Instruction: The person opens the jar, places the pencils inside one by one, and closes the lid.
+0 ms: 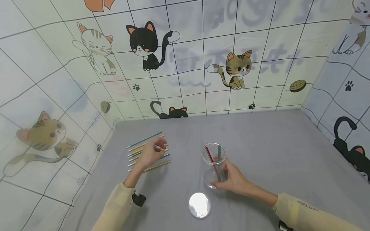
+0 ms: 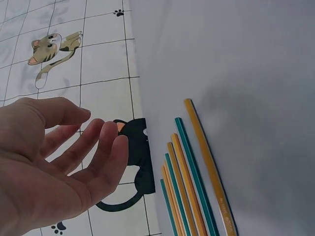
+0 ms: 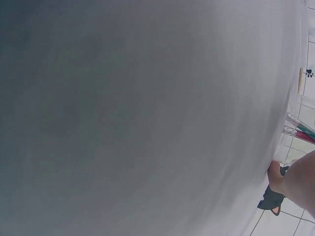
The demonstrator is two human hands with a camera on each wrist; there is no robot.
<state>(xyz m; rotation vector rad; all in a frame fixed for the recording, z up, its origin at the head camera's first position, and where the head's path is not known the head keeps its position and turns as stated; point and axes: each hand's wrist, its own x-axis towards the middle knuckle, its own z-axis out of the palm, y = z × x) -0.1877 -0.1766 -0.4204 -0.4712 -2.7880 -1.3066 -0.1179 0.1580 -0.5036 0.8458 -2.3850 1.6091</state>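
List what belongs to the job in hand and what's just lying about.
In the job, it seems:
clear jar, held by the right hand
red pencil and green pencil inside it
row of yellow and green pencils by the left hand

Just there:
round disc, untouched, possibly the jar's lid
backdrop with printed cats

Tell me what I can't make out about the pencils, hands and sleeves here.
Head view: middle stretches of several loose pencils, hidden behind the left hand.
Head view: lettering on the right sleeve, too small to read.
Left wrist view: one end of each loose pencil, cut off by the bottom edge.
Right wrist view: most of the right hand, and the far ends of the red pencil and green pencil, cut off by the right edge.
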